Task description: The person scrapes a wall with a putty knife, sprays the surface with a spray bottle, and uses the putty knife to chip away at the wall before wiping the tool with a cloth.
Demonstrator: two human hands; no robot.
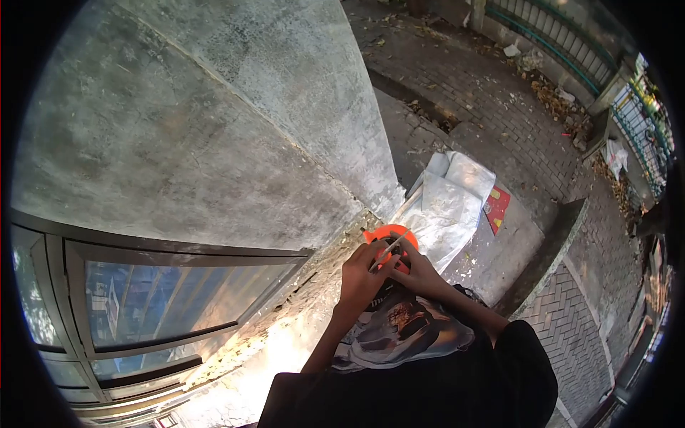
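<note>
In the head view, low in the middle, the left hand [362, 274] pinched a thin stick [397, 244]. The right hand [421, 276] had bent fingers close by; its grip was hard to tell. The stick was over a round orange thing [412, 237].

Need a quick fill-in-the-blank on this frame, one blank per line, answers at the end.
1. A thin stick at the left hand and right hand crosses over a round thing coloured ____.
2. Of the two hands, the ____ one is nearer the red piece.
3. The window is on the person's ____ side.
4. The right sleeve is coloured ____.

Missing words: orange; right; left; black.
</note>
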